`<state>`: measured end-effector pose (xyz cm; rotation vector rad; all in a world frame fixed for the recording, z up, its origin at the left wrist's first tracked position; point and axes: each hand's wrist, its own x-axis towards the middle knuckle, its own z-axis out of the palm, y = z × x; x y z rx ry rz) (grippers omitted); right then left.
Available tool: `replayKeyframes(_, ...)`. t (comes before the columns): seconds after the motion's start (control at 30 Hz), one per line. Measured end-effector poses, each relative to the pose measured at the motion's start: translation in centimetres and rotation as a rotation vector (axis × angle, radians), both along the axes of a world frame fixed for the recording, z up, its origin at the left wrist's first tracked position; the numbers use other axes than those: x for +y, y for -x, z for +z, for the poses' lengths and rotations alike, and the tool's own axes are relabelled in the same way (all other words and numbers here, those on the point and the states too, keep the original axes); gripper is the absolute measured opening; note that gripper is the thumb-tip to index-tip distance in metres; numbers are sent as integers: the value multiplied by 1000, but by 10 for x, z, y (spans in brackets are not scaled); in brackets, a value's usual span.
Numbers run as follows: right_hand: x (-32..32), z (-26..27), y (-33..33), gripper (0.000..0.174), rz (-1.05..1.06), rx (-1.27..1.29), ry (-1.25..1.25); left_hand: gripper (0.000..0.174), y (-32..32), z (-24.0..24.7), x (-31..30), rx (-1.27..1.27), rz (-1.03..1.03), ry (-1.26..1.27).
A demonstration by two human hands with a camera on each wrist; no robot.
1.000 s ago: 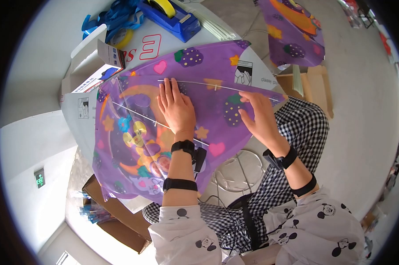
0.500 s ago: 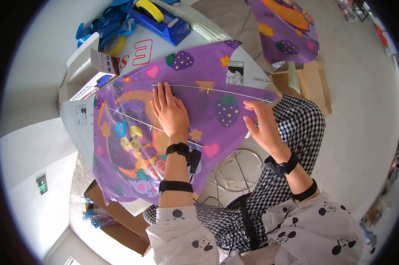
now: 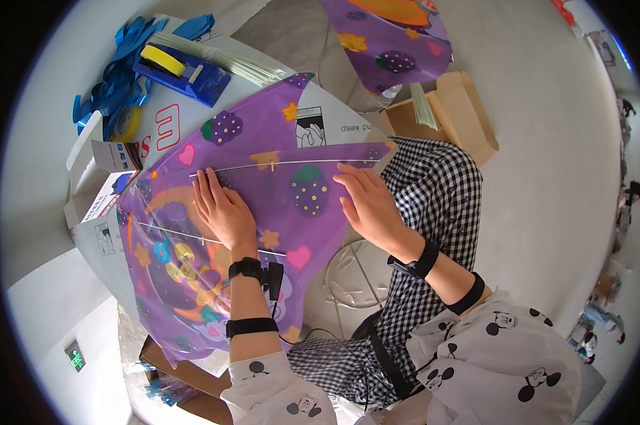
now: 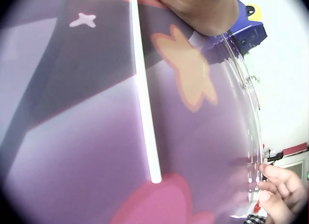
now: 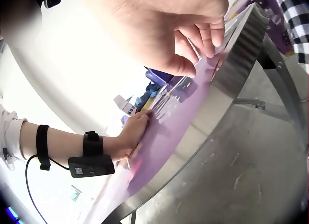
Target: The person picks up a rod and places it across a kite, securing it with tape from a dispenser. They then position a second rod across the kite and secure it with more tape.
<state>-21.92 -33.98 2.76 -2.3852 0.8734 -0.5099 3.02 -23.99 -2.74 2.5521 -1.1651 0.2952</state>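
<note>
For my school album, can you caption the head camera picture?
Left hand rests on a purple printed sheet, right hand near a white rod.

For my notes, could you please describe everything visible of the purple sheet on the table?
The purple sheet looks thin and glossy, with printed hearts, stars, berries and cartoon figures. It lies spread on the table, with two thin white rods across it. The left hand rests on it; the right hand is near its right corner, contact unclear.

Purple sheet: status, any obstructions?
Left grip flat on sheet; right grip by upper rod, contact unclear. Sheet spread, lower rod across it. Tape dispenser off sheet.
</note>
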Motion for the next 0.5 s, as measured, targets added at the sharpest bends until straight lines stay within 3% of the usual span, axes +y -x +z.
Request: replayKeyframes(0.5, -11, -5, -4, 36, -54, -49, 30, 46, 1, 3, -1, -12, -19, 11)
